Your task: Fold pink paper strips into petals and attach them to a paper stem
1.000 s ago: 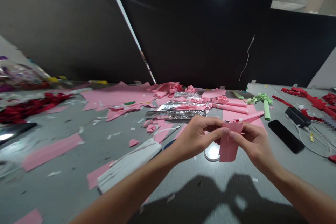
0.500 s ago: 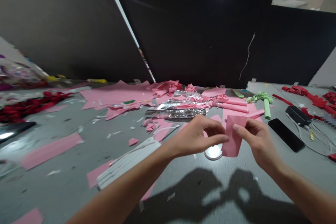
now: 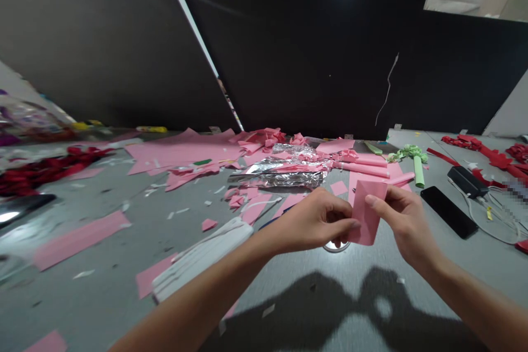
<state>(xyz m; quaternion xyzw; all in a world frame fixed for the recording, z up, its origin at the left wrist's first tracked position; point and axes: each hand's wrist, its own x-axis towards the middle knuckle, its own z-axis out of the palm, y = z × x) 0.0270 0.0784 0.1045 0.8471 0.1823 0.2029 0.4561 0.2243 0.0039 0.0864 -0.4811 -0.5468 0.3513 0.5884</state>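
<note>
A small pink paper piece is held up over the grey table, its face toward me. My right hand pinches its right side, thumb in front and fingers behind. At its lower left edge, my left hand is closed, thumb and fingertips on the paper; the exact grip is partly hidden. Beneath the left hand, a round shiny disc shows only in part. White bundled strips lie left of that hand, and a dark blue-handled tool pokes out behind it.
Behind my hands lie crumpled silver foil, pink sheets and rolled pink paper. A black phone, a charger with cables and a green paper roll are at right. A black panel borders the back.
My left hand has closed its fingers in at the paper's lower left edge, covering more of the round disc. My right hand keeps its hold, and the paper has barely moved.
</note>
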